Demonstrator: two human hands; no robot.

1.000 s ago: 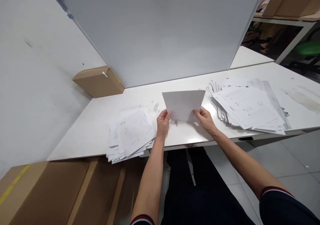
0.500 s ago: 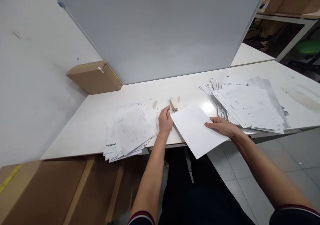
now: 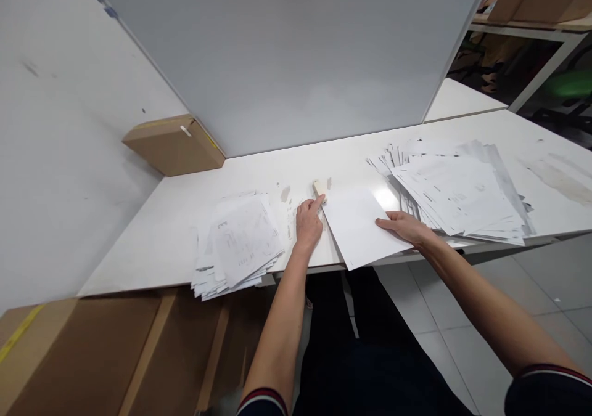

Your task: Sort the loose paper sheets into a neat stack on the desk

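Observation:
My right hand (image 3: pixel 402 226) pinches the right edge of white sheets of paper (image 3: pixel 363 231), thumb on top. How many sheets there are I cannot tell. The far left corner of the paper lies at the near end of a small cream stapler (image 3: pixel 317 188) on the table. My left hand (image 3: pixel 309 222) rests beside that corner, its index finger stretched out to the near end of the stapler and the other fingers loosely bent. Whether the corner sits inside the stapler's jaw is hidden by the finger.
A loose stack of printed papers (image 3: pixel 245 237) lies to the left, slightly over the front edge. On the right a larger, untidy pile (image 3: pixel 457 194) covers the white table (image 3: pixel 148 237). A cardboard box (image 3: pixel 173 148) stands back left; a whiteboard (image 3: pixel 305 58) rises behind.
The paper has moved away from me and slightly left, now lying lower over the table, its corner at the stapler. My left index finger has stretched out onto the stapler's near end.

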